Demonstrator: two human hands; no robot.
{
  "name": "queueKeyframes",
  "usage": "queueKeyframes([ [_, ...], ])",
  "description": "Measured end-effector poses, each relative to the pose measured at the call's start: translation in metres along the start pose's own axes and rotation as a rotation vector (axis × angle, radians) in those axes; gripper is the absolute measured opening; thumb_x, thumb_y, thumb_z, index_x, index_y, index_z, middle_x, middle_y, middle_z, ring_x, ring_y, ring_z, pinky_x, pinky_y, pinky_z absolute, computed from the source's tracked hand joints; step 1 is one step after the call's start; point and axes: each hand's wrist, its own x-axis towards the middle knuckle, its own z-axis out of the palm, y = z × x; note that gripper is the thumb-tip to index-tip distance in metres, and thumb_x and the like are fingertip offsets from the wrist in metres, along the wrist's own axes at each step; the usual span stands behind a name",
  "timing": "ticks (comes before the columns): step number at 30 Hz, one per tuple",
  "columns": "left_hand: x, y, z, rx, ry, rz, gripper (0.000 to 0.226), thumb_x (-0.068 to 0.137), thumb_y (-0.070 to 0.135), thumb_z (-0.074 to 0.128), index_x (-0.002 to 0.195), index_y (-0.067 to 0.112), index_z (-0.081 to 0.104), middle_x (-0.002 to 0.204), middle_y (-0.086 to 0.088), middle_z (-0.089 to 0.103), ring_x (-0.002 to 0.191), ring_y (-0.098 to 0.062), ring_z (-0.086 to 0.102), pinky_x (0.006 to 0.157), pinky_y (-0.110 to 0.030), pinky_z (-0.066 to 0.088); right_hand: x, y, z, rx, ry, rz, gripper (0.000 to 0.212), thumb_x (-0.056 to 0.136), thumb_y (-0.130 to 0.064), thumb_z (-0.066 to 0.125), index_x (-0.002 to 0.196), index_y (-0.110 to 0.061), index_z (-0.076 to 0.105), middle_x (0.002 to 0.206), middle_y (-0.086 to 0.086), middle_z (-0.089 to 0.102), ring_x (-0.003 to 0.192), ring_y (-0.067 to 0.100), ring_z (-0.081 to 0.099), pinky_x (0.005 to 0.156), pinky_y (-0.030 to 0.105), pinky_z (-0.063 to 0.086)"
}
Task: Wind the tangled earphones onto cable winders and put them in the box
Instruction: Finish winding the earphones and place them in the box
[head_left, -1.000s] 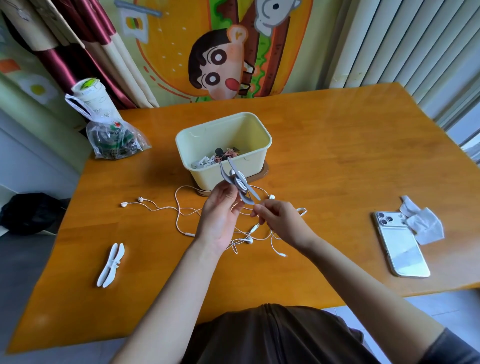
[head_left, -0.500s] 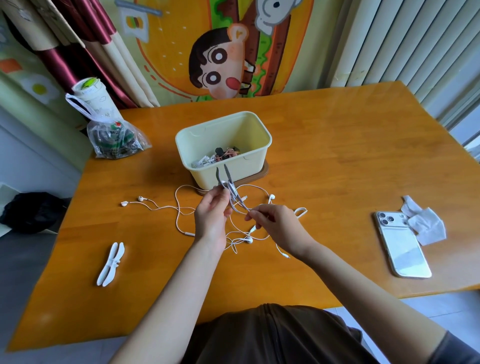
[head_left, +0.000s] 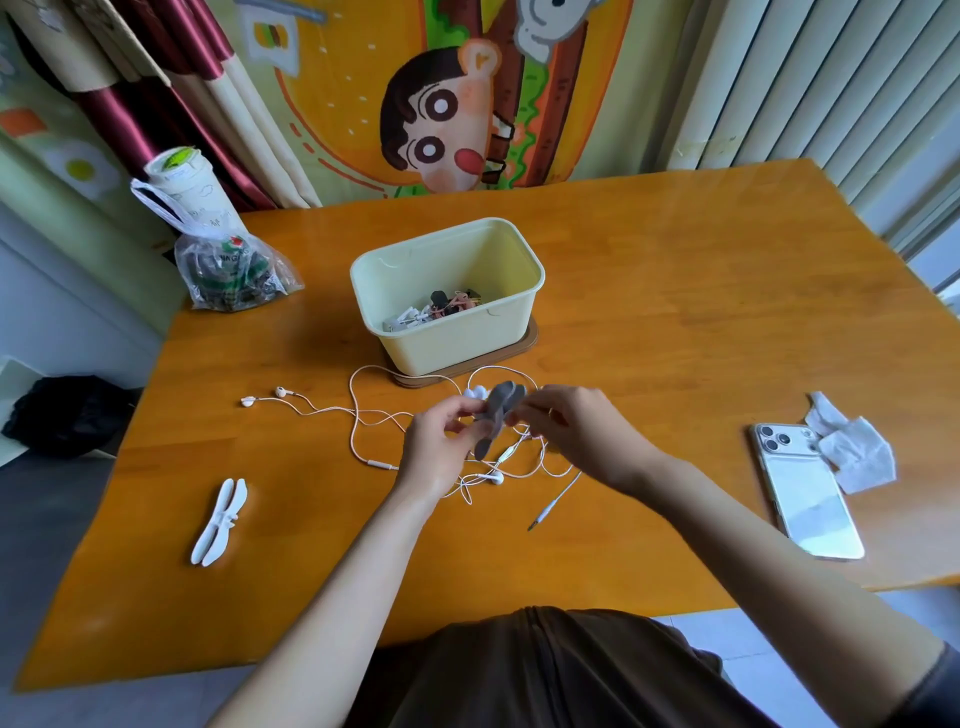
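A person seated at the near edge of a wooden table (head_left: 675, 312) holds a grey cable winder (head_left: 500, 410) between both hands, just above the tabletop and just in front of a cream box (head_left: 457, 345). The left hand (head_left: 434, 449) has its fingers curled round the winder's lower half, the thumb pressed against it. The right hand (head_left: 576, 431) pinches the upper end, fingertips drawn together on the grey wings; motion blur hides how each finger lies.

The tangled white earphones (head_left: 363, 415) lie on the table under and around the hands. Two earbuds (head_left: 265, 396) trail out to the left, another earbud sits just near of the left hand, and the jack plug (head_left: 543, 514) points toward the near edge, right of the left forearm. None of the cable can be seen wrapped on the grey winder.

The box stands open on a brown base (head_left: 525, 347) at the middle of the table, with a small heap of white, dark and orange items (head_left: 441, 310) inside. A white cable winder (head_left: 221, 519) lies flat well to the left, near the table's near-left edge. At the right lie a white phone (head_left: 805, 493) and, touching its far corner, a crumpled tissue (head_left: 854, 454). A clear plastic bag (head_left: 234, 270) sits at the far-left corner.
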Motion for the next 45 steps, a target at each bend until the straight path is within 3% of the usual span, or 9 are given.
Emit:
queueKeyframes([
  [4,0.0,0.005,0.002,-0.018,-0.116,0.03,0.018,0.087,0.009,0.064,0.097,0.024,0.068,0.095,0.01,0.069,0.095,-0.014,0.062,0.082,-0.027,0.052,0.009,0.013,-0.012,-0.039,0.074,-0.019,0.018,0.093,-0.02,0.055,0.09,-0.016,0.072,0.076,-0.007,0.055,0.063,0.002,0.049,0.058,0.011,0.034],
  [13,-0.002,0.013,-0.004,-0.228,-0.359,0.006,0.024,0.086,0.002,0.063,0.096,0.023,0.067,0.094,0.004,0.07,0.091,-0.008,0.063,0.077,-0.016,0.05,0.016,0.026,-0.012,0.059,0.119,0.006,0.011,0.086,-0.022,0.065,0.083,-0.014,0.073,0.074,-0.005,0.06,0.063,0.003,0.05,0.058,0.009,0.036],
  [17,-0.002,0.015,0.002,-0.403,-0.291,-0.024,0.021,0.085,0.005,0.062,0.095,0.023,0.067,0.088,0.009,0.071,0.089,-0.005,0.064,0.077,-0.018,0.049,0.011,0.035,-0.001,0.212,0.126,0.113,0.023,0.089,-0.024,0.062,0.066,-0.024,0.061,0.05,-0.013,0.047,0.044,0.003,0.041,0.044,0.012,0.029],
  [23,0.003,0.022,0.016,-0.838,-0.217,-0.127,0.02,0.08,0.01,0.055,0.099,0.012,0.062,0.091,0.003,0.073,0.087,-0.01,0.067,0.077,-0.021,0.052,-0.005,0.044,0.025,0.353,0.079,0.229,0.031,0.095,-0.022,0.054,0.064,-0.025,0.059,0.054,-0.011,0.055,0.048,0.003,0.04,0.05,0.018,0.033],
  [27,0.009,0.024,0.021,-0.935,-0.081,-0.158,0.019,0.091,0.004,0.049,0.101,0.011,0.063,0.093,0.001,0.072,0.089,-0.011,0.066,0.082,-0.023,0.053,-0.011,0.043,0.035,0.339,0.037,0.22,0.026,0.096,-0.022,0.052,0.071,-0.025,0.061,0.062,-0.01,0.058,0.05,0.0,0.046,0.051,0.011,0.034],
  [30,0.012,0.019,0.023,-0.821,0.066,-0.207,0.016,0.092,0.009,0.054,0.102,0.015,0.065,0.099,-0.001,0.069,0.095,-0.014,0.062,0.084,-0.027,0.05,-0.015,0.038,0.036,0.272,0.016,0.167,0.022,0.096,-0.021,0.05,0.079,-0.018,0.065,0.063,-0.011,0.056,0.051,-0.003,0.048,0.051,0.011,0.035],
  [36,0.018,-0.004,0.023,-0.142,0.192,-0.094,0.015,0.089,0.008,0.063,0.087,0.023,0.066,0.091,0.004,0.071,0.09,-0.013,0.066,0.073,-0.022,0.051,-0.014,0.032,0.028,0.111,-0.007,0.055,0.022,0.097,-0.022,0.049,0.096,-0.014,0.07,0.067,-0.021,0.052,0.061,-0.013,0.053,0.055,0.007,0.037],
  [41,0.021,-0.013,0.024,0.252,-0.001,0.037,0.014,0.086,0.011,0.067,0.099,0.012,0.068,0.093,0.002,0.067,0.081,-0.004,0.059,0.063,-0.007,0.044,-0.003,0.04,0.012,-0.07,0.017,0.096,0.023,0.097,-0.025,0.049,0.101,-0.016,0.07,0.085,-0.005,0.06,0.068,0.008,0.051,0.054,0.016,0.035],
  [45,0.023,-0.008,0.025,0.293,-0.111,0.05,0.017,0.087,0.011,0.066,0.103,0.013,0.067,0.098,0.004,0.064,0.09,-0.014,0.058,0.07,-0.015,0.045,0.005,0.049,-0.002,-0.118,0.064,0.131,0.023,0.096,-0.027,0.05,0.1,-0.017,0.069,0.086,-0.005,0.055,0.069,0.014,0.049,0.053,0.021,0.032],
])
